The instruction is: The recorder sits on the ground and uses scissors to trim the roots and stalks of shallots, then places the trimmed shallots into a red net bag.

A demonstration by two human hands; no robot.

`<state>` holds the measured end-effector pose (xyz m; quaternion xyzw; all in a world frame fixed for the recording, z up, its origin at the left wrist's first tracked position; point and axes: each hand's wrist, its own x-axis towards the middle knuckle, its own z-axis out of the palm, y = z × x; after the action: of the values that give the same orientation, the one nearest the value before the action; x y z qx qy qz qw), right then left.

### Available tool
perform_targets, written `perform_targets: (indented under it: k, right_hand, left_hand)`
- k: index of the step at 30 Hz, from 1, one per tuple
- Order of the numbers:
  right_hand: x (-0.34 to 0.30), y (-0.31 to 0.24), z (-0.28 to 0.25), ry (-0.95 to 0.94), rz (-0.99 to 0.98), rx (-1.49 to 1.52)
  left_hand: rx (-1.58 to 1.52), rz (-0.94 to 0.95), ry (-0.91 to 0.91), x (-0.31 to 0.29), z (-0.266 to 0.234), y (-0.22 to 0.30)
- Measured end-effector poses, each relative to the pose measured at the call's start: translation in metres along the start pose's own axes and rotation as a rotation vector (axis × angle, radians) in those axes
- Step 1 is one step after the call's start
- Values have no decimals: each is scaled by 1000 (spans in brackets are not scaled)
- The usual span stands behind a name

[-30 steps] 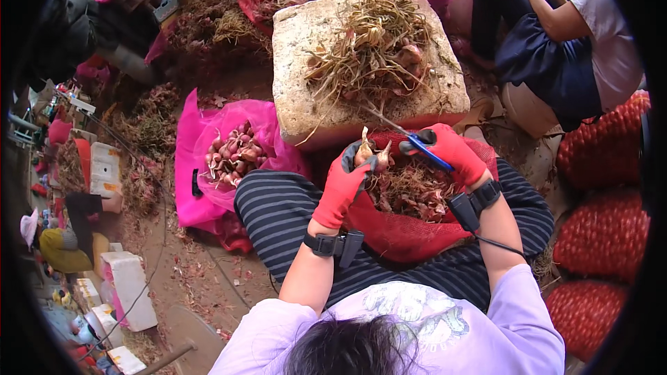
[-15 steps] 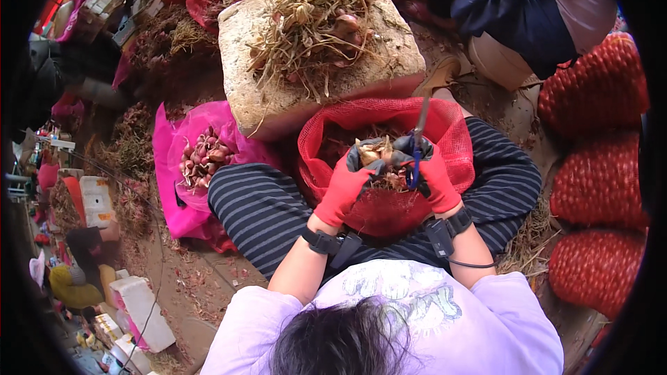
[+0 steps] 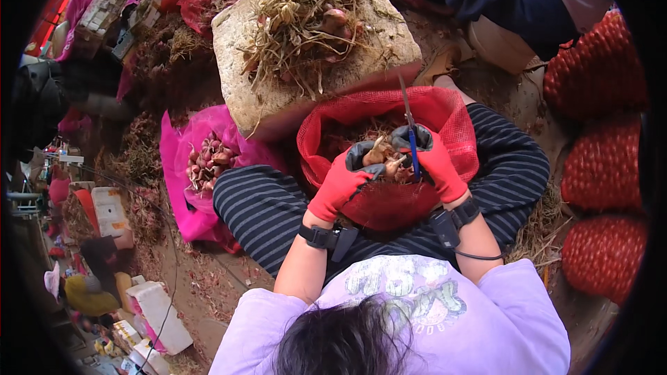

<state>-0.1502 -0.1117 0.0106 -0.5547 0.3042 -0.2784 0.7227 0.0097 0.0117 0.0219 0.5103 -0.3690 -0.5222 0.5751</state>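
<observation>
Over an open red mesh bag (image 3: pixel 453 112) in my lap, both gloved hands are close together. My left hand (image 3: pixel 342 184), in a red and black glove, is closed around a few brownish shallots (image 3: pixel 377 152) with pale stem ends. My right hand (image 3: pixel 439 163), gloved alike, grips a knife (image 3: pixel 414 152) by its blue handle. Its thin blade points up and away from me. Loose dry shallots and stems lie inside the bag, partly hidden by my hands.
Ahead stands a foam block (image 3: pixel 236 48) with a heap of dry-stemmed shallots (image 3: pixel 306 24). To the left, a pink mesh bag (image 3: pixel 177 187) holds trimmed shallots (image 3: pixel 208 159). Full red mesh sacks (image 3: pixel 603 166) line the right. Another person (image 3: pixel 514 6) sits at the far right.
My right hand has shifted slightly up, and the knife blade now leans left instead of right. The shallots in my left hand have turned a little. The whole view has shifted slightly.
</observation>
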Motion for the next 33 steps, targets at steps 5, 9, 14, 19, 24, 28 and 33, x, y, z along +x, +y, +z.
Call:
perform_targets:
  k: [5, 9, 14, 19, 24, 28, 33]
  right_hand:
    - [-4, -17, 13, -105, -79, -286]
    - [-7, -8, 13, -106, -49, -339]
    - [-6, -18, 16, -129, 40, -83]
    - [-6, -12, 6, -99, 8, -163]
    - [-19, -26, 28, -228, -125, -209]
    - [-8, -12, 17, -40, -2, 66]
    - [-6, 0, -15, 209, 49, -160]
  left_hand:
    - [274, -104, 62, 1, 0, -6]
    - [289, -75, 81, -1, 2, -10]
    - [195, -155, 62, -2, -4, -26]
    - [-83, -135, -33, 5, 9, -12]
    - [666, -186, 157, 3, 12, -38]
    - [130, -209, 126, 7, 4, -48]
    - [-138, -172, 87, 6, 1, -4]
